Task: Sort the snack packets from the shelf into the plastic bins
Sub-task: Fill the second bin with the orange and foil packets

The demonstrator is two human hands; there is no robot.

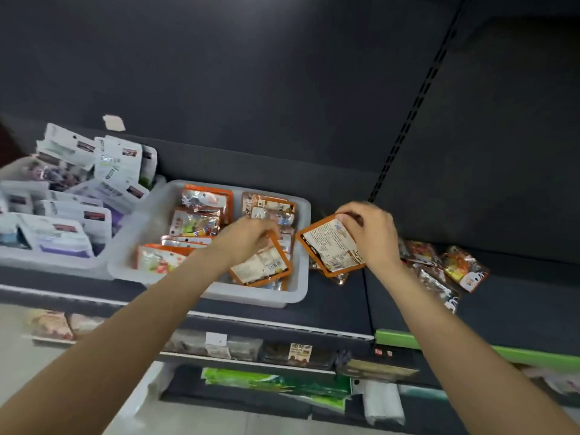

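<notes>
- Left hand [248, 235] grips an orange packet [262, 265] over the grey bin [301, 287], centre frame.
- Right hand [368, 232] pinches another orange packet [329, 246] by its top edge, just right of the bin.
- Packets look light, floppy and slick (foil); the edge seams probably give the firmest hold.

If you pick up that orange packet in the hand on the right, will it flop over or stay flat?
The orange-edged flat foil snack packet probably stays mostly flat: the right hand pinches only its top edge, yet it hangs without folding. It looks thin, so it is likely light. Its shiny film may be a bit slippery.
</notes>
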